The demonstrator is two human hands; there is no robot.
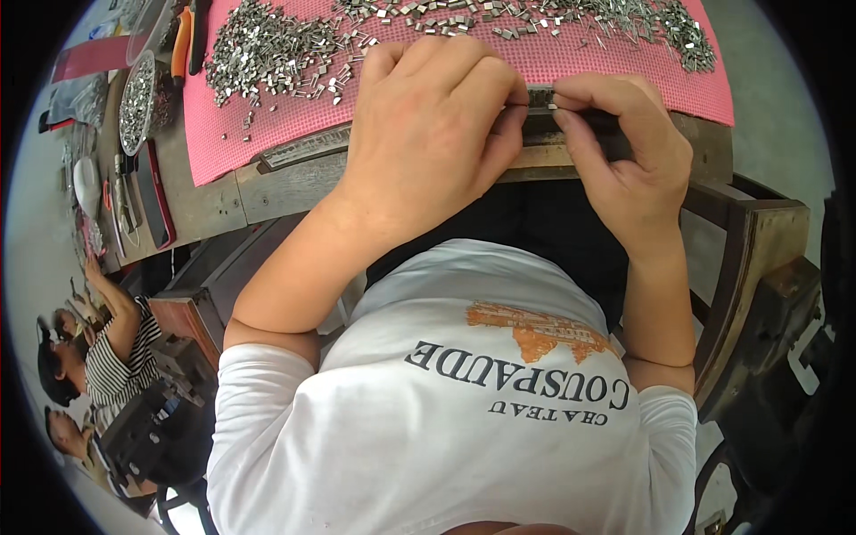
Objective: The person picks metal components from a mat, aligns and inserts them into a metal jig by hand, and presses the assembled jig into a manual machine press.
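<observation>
My right hand pinches a small silver metal part between thumb and forefinger, right at a long narrow metal strip on the near edge of the bench. Over the middle of that strip lies my left hand, fingers bent and thumb drawn in beside the forefinger. Whatever its fingertips hold is hidden behind the hand. Just beyond both hands, a pink textured mat carries a large heap of tiny silver metal pieces. Some of the pieces at the far right have thin wire leads.
Left of the mat are orange-handled pliers, a clear tub of small metal parts and a red-edged phone-like slab. Farther left, a person in a striped shirt reaches to the bench; another person sits nearby. Wooden bench legs stand at right.
</observation>
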